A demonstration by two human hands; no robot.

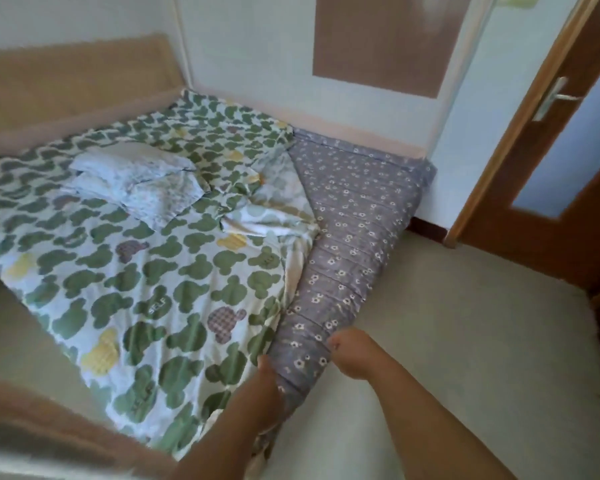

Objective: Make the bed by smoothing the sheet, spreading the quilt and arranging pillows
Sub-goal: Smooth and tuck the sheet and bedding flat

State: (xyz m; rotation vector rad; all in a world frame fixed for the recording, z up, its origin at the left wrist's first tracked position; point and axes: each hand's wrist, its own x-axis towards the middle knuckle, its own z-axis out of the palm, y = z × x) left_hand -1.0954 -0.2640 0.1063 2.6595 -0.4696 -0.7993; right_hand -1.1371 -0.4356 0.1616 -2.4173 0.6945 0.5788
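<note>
by the door (568,244), left hand (269,375) and right hand (352,355) fingers clamp the purple quilt (354,202) on the mattress (465,323).

Wooden door (596,220) at right, metal handle (565,97); brown wall panel (385,39).

Pillows (136,181) lie on the quilt (153,271); what seems a sheet (354,209) lies right of it.

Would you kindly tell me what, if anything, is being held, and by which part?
The purple flowered quilt, by its narrow near end: the left grip holds its left edge, the right grip its right edge.
</note>
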